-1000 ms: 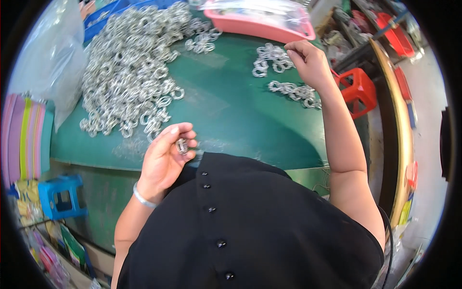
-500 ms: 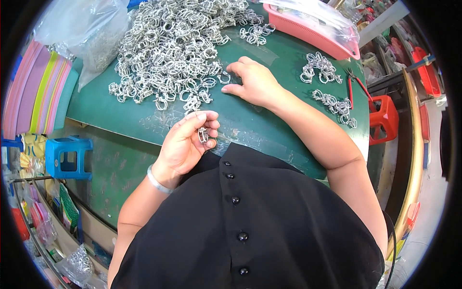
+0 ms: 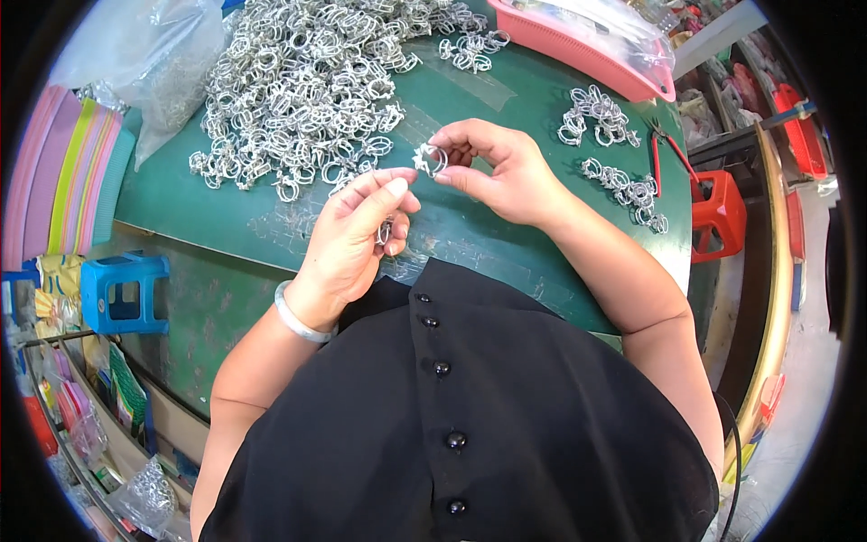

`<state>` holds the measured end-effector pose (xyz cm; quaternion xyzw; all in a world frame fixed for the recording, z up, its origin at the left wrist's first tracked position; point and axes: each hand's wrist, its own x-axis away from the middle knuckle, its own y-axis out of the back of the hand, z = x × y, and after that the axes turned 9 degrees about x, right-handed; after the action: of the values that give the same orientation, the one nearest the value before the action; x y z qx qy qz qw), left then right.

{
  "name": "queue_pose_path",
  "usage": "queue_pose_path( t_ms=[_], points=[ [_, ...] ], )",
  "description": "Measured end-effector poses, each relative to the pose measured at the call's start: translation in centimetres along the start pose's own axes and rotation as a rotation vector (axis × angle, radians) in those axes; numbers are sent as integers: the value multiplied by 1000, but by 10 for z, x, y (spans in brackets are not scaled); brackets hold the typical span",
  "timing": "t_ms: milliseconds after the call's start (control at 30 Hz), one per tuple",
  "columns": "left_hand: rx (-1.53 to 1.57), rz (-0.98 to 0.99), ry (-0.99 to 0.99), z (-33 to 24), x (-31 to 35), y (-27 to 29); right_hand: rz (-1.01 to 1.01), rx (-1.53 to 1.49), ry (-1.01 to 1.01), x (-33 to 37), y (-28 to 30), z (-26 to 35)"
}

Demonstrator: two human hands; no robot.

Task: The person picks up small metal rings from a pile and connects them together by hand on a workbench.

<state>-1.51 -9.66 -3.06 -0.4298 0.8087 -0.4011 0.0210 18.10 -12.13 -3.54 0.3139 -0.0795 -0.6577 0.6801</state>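
My right hand [image 3: 515, 172] pinches a small silvery wire ring [image 3: 436, 159] between thumb and fingers, just above the green tabletop. Close to it on the left, my left hand [image 3: 348, 226] is closed, its thumb pressed against the index finger. Another small metal ring piece [image 3: 385, 231] shows in its curled fingers, partly hidden. Beyond both hands spreads a large heap of similar silvery wire rings [image 3: 298, 90]. The exact shape of the piece in my left hand cannot be made out.
Small clusters of rings [image 3: 623, 191] lie at the right, beside red-handled pliers [image 3: 658, 163]. A pink basket [image 3: 587, 54] stands at the back right, a clear plastic bag [image 3: 172, 81] at the back left. Stools, one blue [image 3: 125, 294] and one red [image 3: 718, 215], flank the green table [image 3: 533, 262].
My right hand has come back from the heap's edge with a wire ring pinched in it. My left hand has risen slightly toward it, still holding its piece.
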Motion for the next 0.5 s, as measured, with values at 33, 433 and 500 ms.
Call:
queue_pose_path(
  t_ms=[33,433,500],
  points=[
    [0,-2,2,2,-2,-1,-26,-60,42,3,-1,-1],
    [-752,96,-674,16,-19,-3,-61,-227,20,13,-10,-9],
    [-779,100,-728,15,-19,-3,-49,-250,0,14,-10,-10]
  ],
)
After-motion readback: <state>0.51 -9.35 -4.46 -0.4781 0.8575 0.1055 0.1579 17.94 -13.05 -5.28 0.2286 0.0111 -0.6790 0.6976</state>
